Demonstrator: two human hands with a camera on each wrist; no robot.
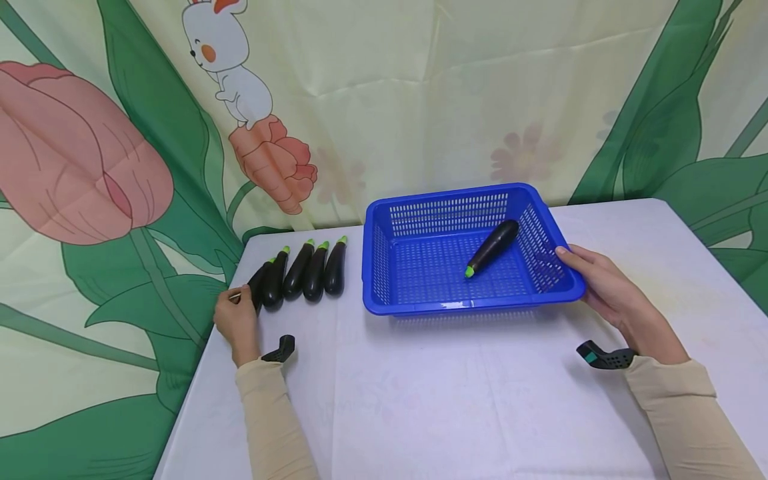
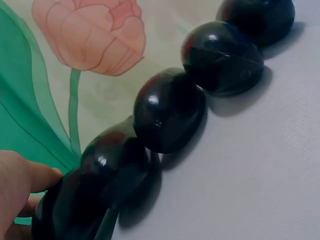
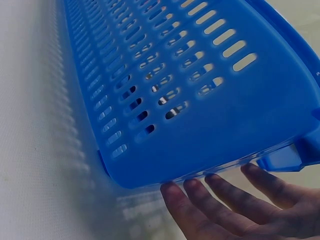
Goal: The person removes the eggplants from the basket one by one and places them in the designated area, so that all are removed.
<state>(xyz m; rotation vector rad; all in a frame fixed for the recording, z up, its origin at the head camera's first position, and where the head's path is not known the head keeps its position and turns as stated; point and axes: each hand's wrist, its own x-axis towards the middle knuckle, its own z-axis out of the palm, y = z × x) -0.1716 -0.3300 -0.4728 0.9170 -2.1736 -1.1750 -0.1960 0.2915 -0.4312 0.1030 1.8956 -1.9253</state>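
At the left of the table, my left hand grips the leftmost dark purple eggplant. In the left wrist view its fingers lie against that eggplant's side. Several more eggplants with green stem ends, such as the one beside it, lie in a row to the right. My right hand holds the right end of a blue perforated basket, thumb over the rim. From the right wrist view, the other fingers touch the basket's outer side from beneath. One eggplant lies inside the basket.
A white cloth covers the table. Behind it hangs a curtain printed with flowers, leaves and a rabbit. Black wrist mounts sit at both cuffs.
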